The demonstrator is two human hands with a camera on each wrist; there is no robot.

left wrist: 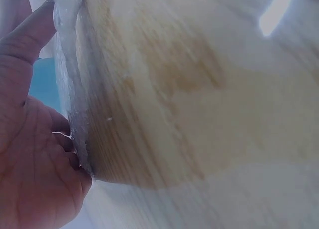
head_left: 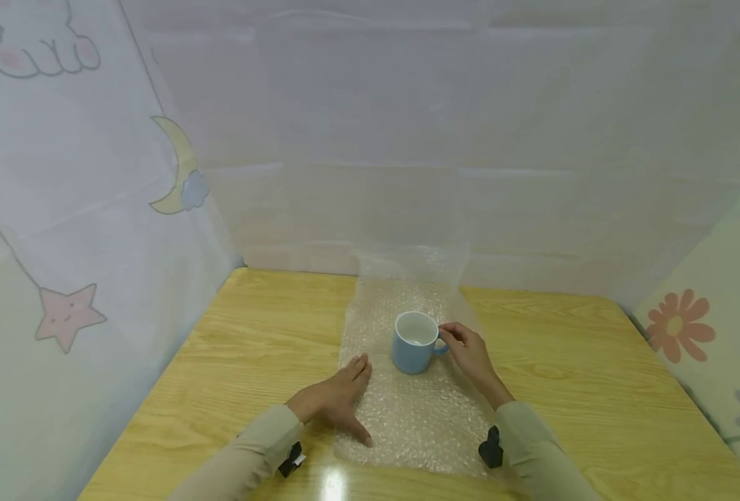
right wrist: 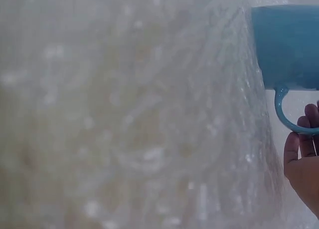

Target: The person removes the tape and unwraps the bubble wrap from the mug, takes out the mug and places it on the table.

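Note:
A blue mug (head_left: 411,353) with a white inside stands upright on a long sheet of bubble wrap (head_left: 416,424). My right hand (head_left: 470,351) pinches the mug's handle, which points to the right; the right wrist view shows the thumb and fingers at the handle (right wrist: 284,114). My left hand (head_left: 341,396) rests with spread fingers on the left edge of the bubble wrap, apart from the mug. In the left wrist view the left hand (left wrist: 35,154) lies along the wrap's edge, with part of the blue mug (left wrist: 45,84) behind it.
The wrap lies on a wooden table (head_left: 269,313), and its far end goes up against a pale hanging cloth (head_left: 407,139) behind. Printed cloths flank both sides, with a moon (head_left: 178,167) at left and a flower (head_left: 679,325) at right.

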